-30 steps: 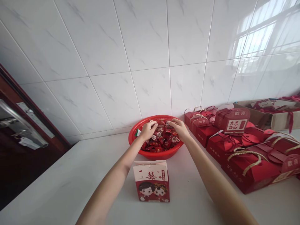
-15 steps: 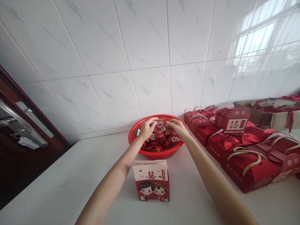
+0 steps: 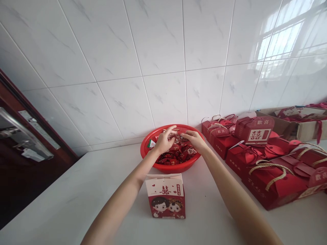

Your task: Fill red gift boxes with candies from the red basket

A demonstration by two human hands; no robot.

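Observation:
A red plastic basket [image 3: 176, 169] stands by the wall, filled with small wrapped candies [image 3: 176, 154], mostly red. Over its left part is my left hand [image 3: 165, 141], thumb and fingers apart, with nothing visible in it. My right hand [image 3: 194, 140] reaches over the right side. Its thumb and fingertips are pressed together at a small wrapped candy, partly hidden by the fingers. Between my forearms, in front of the basket, an upright red and white paper gift box [image 3: 167, 199] shows two cartoon figures. Its top flaps stand up.
Several red gift boxes [image 3: 270, 180] with rope handles crowd the right side of the white table [image 3: 102, 190]. Behind them sits an open cardboard box [image 3: 304, 131] holding red items. A tiled wall [image 3: 163, 98] closes off the back. At left is a dark door [image 3: 30, 180] with a handle.
My left hand has moved slightly right and its fingers have spread, uncovering a green and white packet. The right hand stays nearly in place. The gift box has not moved on the table.

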